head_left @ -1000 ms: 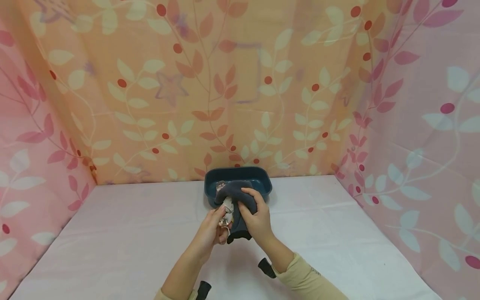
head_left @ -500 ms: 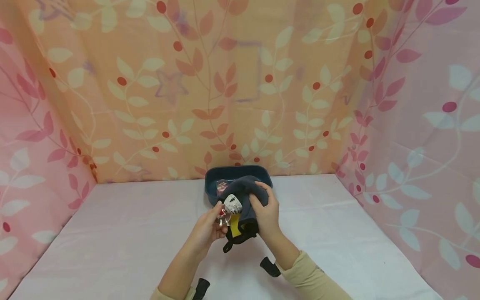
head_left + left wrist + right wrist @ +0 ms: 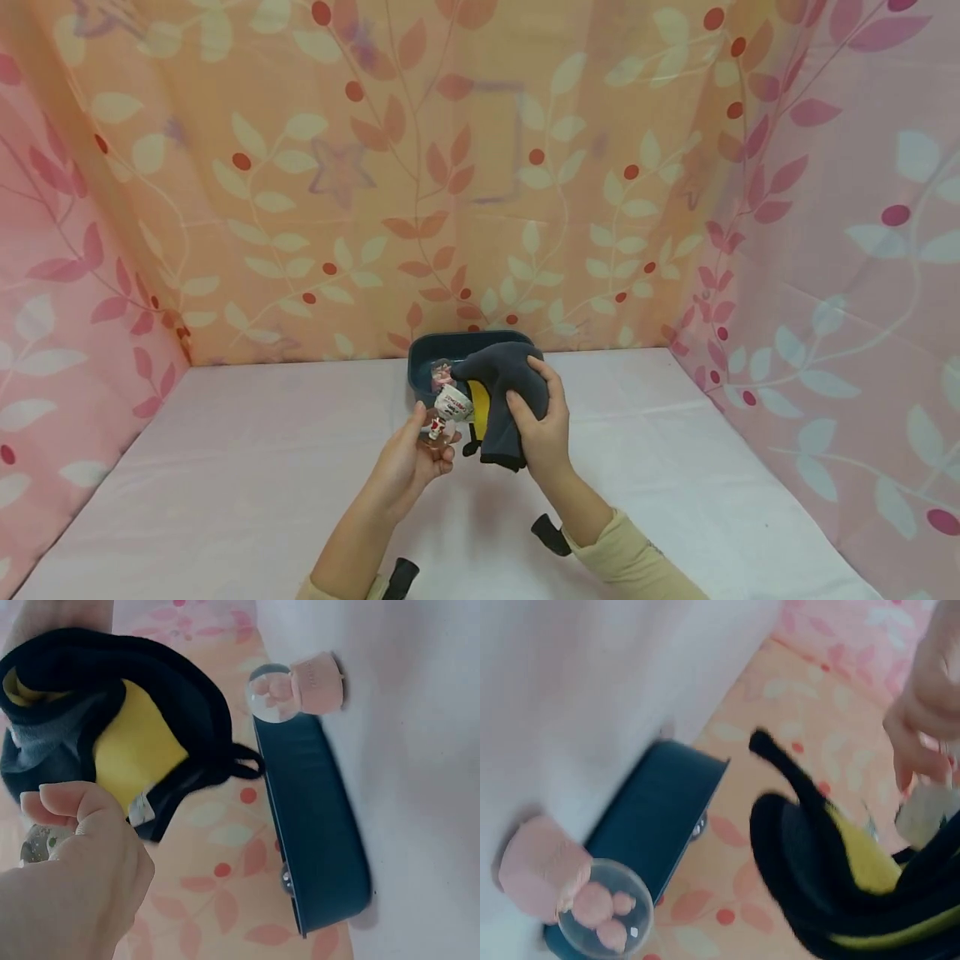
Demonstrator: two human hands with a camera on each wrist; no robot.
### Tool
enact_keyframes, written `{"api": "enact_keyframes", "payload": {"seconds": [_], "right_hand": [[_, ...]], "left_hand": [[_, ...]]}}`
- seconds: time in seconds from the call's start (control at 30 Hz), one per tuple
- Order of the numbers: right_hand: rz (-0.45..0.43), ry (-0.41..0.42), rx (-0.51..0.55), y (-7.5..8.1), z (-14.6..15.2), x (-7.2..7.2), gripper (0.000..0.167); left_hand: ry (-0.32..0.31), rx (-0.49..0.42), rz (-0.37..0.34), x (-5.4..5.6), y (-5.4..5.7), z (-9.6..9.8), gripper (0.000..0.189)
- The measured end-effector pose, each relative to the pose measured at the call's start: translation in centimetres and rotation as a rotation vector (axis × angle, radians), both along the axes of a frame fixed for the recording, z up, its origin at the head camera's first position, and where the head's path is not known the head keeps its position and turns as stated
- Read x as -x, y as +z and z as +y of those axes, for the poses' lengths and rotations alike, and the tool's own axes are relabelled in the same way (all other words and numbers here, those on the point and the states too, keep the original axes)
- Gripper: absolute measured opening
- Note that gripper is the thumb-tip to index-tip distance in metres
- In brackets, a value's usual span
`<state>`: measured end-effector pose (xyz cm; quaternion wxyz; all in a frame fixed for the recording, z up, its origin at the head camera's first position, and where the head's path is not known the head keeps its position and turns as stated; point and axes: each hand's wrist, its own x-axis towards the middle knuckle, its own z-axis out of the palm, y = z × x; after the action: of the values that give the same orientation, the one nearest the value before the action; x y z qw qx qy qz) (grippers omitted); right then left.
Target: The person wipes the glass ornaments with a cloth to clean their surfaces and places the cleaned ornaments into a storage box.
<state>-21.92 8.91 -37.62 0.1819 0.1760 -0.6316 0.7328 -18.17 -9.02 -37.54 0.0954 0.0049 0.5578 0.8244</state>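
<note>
A globe point(image 3: 437, 429) is held above the worktop point(image 3: 225, 483), in front of the tray, by the left hand point(image 3: 405, 468); its clear dome is pinched between thumb and fingers, apparently so that the lettered white base point(image 3: 453, 404) is left bare. It is tilted, with the base pointed away from the person and towards the cloth point(image 3: 501, 371); whether base and cloth touch cannot be told. The cloth is gripped by the right hand point(image 3: 547, 429), its fingers clamped on the grey side with the thumb set apart from the rest, presumably so that the soft bulk is kept bunched. The yellow side point(image 3: 480, 408) is thereby turned towards the globe, and the black-edged ends with their loop point(image 3: 247, 761) are left to hang. Beyond the hands the dark blue tray point(image 3: 326, 832) is set near the curtain point(image 3: 337, 167), seemingly to keep the near part of the worktop free for handling. A ball point(image 3: 442, 375) with pinkish contents is contained at its left end, by whose walls rolling would likely be checked. Just in front of the tray a pink globe point(image 3: 316, 686) is stood upright on its base; in the head view it is hidden, probably behind the cloth.
</note>
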Motion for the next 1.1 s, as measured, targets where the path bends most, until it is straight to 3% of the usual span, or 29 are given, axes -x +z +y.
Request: {"api": "enact_keyframes", "payload": {"seconds": [0.2, 0.37, 0.47, 0.6, 0.7, 0.87, 0.97, 1.1], "right_hand": [[0.167, 0.047, -0.12, -1.0, -1.3, -0.7, 0.047], [0.288, 0.069, -0.265, -1.8, -2.1, -0.5, 0.056], [0.327, 0.038, -0.296, -1.7, -2.2, -0.4, 0.055], [0.355, -0.024, -0.278, -1.5, -2.2, 0.0, 0.046], [0.317, -0.061, -0.246, -1.8, -2.1, 0.4, 0.042], [0.155, -0.08, -0.158, -1.5, -1.6, 0.5, 0.04], [0.044, -0.062, -0.065, -1.1, -1.2, 0.6, 0.042], [-0.031, -0.032, 0.065, -0.4, -0.9, 0.4, 0.045]], "left_hand": [[-0.055, -0.039, -0.013, -0.1, 0.1, 0.4, 0.045], [-0.08, 0.063, 0.027, -0.2, 0.3, 0.7, 0.036], [-0.097, 0.101, 0.052, -0.3, 0.2, 0.7, 0.031], [-0.143, 0.077, 0.06, -0.1, -0.2, 0.5, 0.033], [-0.188, 0.031, 0.056, 0.1, -0.4, 0.3, 0.038], [-0.244, -0.072, 0.0, 0.4, -0.5, 0.0, 0.04], [-0.237, -0.089, -0.025, 0.3, -0.5, -0.2, 0.041], [-0.179, -0.07, -0.038, 0.3, -0.3, -0.5, 0.045]]}}
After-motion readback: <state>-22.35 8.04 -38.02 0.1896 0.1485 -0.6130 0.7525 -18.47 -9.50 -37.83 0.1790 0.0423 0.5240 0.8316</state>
